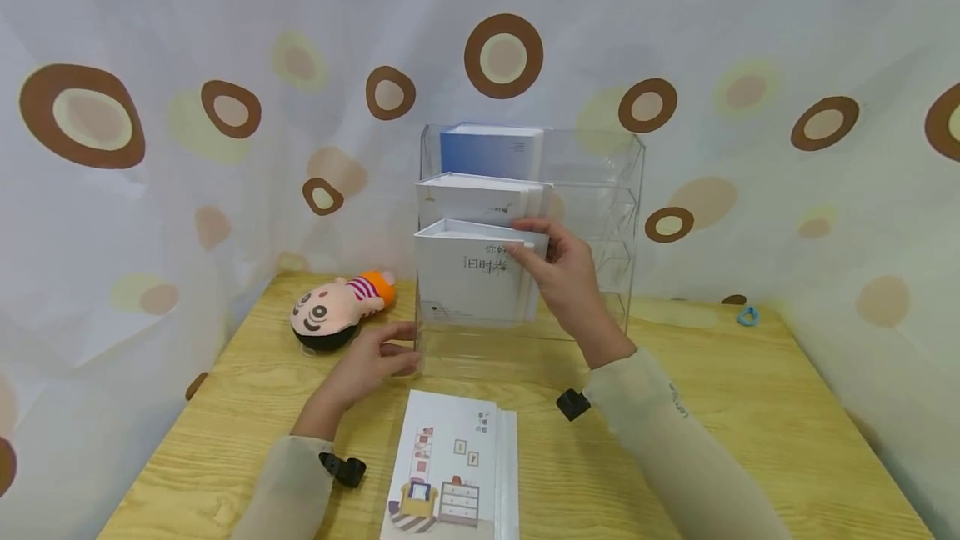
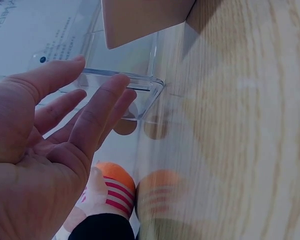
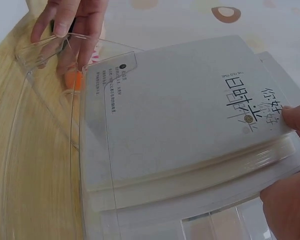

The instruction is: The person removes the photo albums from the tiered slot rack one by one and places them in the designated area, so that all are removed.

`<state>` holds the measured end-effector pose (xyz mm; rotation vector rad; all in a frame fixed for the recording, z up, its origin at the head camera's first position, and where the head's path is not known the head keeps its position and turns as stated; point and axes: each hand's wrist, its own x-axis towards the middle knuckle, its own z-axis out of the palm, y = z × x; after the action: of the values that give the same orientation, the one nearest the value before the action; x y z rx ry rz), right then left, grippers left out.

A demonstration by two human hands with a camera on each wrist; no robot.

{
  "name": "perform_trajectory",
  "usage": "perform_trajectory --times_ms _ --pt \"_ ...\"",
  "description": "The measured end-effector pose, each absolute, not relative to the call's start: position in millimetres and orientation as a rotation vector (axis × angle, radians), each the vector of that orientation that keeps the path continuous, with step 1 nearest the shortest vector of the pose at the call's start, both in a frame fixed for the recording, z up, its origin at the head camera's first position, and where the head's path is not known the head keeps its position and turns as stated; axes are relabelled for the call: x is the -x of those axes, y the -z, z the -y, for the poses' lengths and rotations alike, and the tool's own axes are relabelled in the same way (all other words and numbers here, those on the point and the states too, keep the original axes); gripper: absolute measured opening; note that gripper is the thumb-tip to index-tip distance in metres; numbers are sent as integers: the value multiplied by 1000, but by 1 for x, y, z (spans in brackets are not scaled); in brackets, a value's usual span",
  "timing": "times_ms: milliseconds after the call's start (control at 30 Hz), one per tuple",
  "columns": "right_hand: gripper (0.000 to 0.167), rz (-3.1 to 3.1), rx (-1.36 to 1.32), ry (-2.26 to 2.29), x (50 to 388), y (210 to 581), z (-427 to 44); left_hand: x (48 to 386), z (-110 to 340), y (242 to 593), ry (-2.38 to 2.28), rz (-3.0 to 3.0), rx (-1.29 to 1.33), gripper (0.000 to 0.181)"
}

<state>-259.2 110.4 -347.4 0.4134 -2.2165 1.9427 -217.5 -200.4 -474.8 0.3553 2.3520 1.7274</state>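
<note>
A clear acrylic rack [image 1: 637, 215] stands on the table with books in its tiers. In the front tier sits a white book [image 1: 472, 282] with dark lettering, seen close up in the right wrist view. My right hand [image 1: 566, 277] pinches its upper right side, thumb on the cover and fingers behind. At the rack's lower left edge is my left hand [image 1: 371, 365], its fingers loosely extended and touching the edge. Behind the front book are another white book [image 1: 468, 198] and a blue book [image 1: 491, 152]. A white illustrated book [image 1: 442, 465] lies flat in front.
Left of the rack, a plush doll [image 1: 330, 315] with an orange and striped body lies on the wooden table [image 1: 720, 423]. A small blue ring-shaped item [image 1: 747, 316] is at the far right. Patterned cloth [image 1: 337, 7] hangs behind and at both sides.
</note>
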Motion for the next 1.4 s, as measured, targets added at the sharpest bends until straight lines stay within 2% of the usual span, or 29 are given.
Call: perform_trajectory --times_ms 1400 --pt "36 2195 -402 -1950 260 350 -109 216 201 475 -1728 -2355 -350 58"
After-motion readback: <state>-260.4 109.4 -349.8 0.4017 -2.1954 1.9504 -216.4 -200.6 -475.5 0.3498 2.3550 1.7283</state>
